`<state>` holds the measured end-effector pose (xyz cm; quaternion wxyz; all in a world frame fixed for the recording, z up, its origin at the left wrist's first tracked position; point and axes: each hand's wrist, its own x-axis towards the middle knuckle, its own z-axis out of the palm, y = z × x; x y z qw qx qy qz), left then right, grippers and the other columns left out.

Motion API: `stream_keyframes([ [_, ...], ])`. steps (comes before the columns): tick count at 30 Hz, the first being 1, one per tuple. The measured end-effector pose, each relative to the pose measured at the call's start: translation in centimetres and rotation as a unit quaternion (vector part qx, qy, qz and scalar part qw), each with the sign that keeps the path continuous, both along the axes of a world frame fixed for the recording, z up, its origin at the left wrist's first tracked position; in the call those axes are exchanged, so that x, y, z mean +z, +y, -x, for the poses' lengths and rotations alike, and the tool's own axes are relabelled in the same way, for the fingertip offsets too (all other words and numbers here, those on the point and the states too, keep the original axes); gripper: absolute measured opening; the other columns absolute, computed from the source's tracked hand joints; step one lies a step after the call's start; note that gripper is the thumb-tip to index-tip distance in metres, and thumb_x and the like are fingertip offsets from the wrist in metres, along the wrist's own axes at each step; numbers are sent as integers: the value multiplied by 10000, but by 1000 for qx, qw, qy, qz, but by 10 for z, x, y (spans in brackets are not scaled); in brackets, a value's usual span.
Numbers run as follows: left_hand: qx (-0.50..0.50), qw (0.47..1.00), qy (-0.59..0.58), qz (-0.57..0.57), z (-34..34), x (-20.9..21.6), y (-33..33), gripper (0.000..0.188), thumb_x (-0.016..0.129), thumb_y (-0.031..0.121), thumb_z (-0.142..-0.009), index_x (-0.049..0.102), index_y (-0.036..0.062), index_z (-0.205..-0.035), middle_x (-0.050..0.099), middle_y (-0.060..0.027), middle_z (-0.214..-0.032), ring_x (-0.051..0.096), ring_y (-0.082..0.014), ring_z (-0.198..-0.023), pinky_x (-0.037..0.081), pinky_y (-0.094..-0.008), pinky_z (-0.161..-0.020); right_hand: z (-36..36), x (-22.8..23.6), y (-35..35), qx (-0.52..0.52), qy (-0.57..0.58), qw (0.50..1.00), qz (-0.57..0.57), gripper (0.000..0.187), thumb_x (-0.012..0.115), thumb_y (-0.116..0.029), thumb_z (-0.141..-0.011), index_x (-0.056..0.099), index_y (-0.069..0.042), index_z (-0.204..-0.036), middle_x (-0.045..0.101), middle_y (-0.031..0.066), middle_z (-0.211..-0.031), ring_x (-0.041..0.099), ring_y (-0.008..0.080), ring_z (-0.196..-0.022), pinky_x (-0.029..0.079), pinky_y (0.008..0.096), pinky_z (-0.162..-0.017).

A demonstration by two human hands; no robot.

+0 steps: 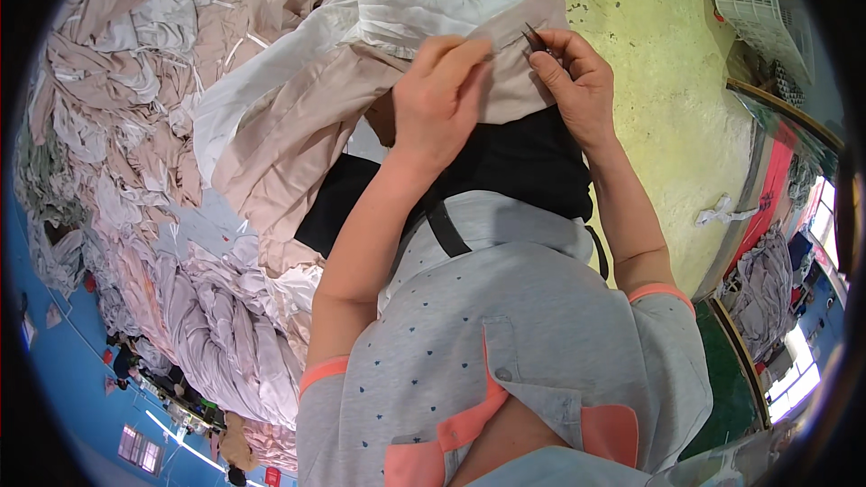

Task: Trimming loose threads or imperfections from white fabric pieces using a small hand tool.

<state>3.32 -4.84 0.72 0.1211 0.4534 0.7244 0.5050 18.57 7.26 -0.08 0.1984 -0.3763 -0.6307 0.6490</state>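
A beige garment [519, 95] with a white lining [433, 4] lies across my lap, over black trousers [519, 158]. Above its seam, my left hand [439, 99] is closed, fingertips pressed together and slightly blurred. Whatever is between them is too small to make out. My right hand [577, 81] grips dark, pointed thread snips [536, 39] at the right edge of the beige cloth. The snips' tips point up and left, a short way from my left fingertips. Most of their handle is hidden inside my right hand.
Large heaps of beige and white cloth [135, 63] fill the left side, with pale lilac cloth [216, 334] nearer me. At right are the worn yellow floor [667, 108], a white plastic crate [744, 0], a white cloth strip [724, 213] and a grey cloth pile [762, 284].
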Motion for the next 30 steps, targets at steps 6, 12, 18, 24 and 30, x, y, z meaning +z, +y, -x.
stream_keyframes([
  [6, -27, 1000, 6, -15, -10, -7, 29, 253, 758, 32, -755, 671, 49, -992, 612, -112, -929, 637, -286, -764, 521, -355, -667, -1, -2, 0, -26, 16, 999, 12, 259, 655, -105, -945, 612, -8, -1181, 627, -31, -970, 513, 15, -764, 411, 165, -646],
  [12, -19, 998, 63, -7, -14, -10, 42, 226, 767, 39, -727, 663, 32, -927, 608, -99, -892, 627, -286, -734, 517, -364, -641, 2, -3, 1, -59, 72, 994, 63, 237, 647, -100, -948, 613, -2, -1161, 602, -54, -935, 498, 3, -745, 386, 149, -636],
  [18, -22, 994, 97, -40, -7, -21, 40, 145, 722, 16, -767, 610, 11, -859, 603, -101, -830, 621, -282, -715, 505, -359, -611, 4, -6, 0, -39, 73, 996, 31, 221, 644, -88, -946, 618, -2, -1147, 590, -66, -885, 477, -6, -716, 372, 145, -618],
  [24, 28, 951, -308, 23, -4, -15, 28, 123, 697, 25, -826, 574, 12, -823, 602, -107, -790, 604, -216, -661, 479, -320, -580, 2, -7, 2, -46, 64, 997, 23, 216, 638, -87, -949, 617, -2, -1146, 563, -84, -825, 457, -12, -680, 353, 144, -593],
  [30, -15, 995, -101, 16, -10, -10, 37, 152, 726, 40, -794, 580, 14, -828, 598, -112, -781, 601, -251, -640, 484, -341, -587, 3, -8, 2, -34, 59, 998, 12, 219, 635, -88, -950, 613, -4, -1151, 568, -81, -829, 461, -13, -686, 355, 144, -597],
])
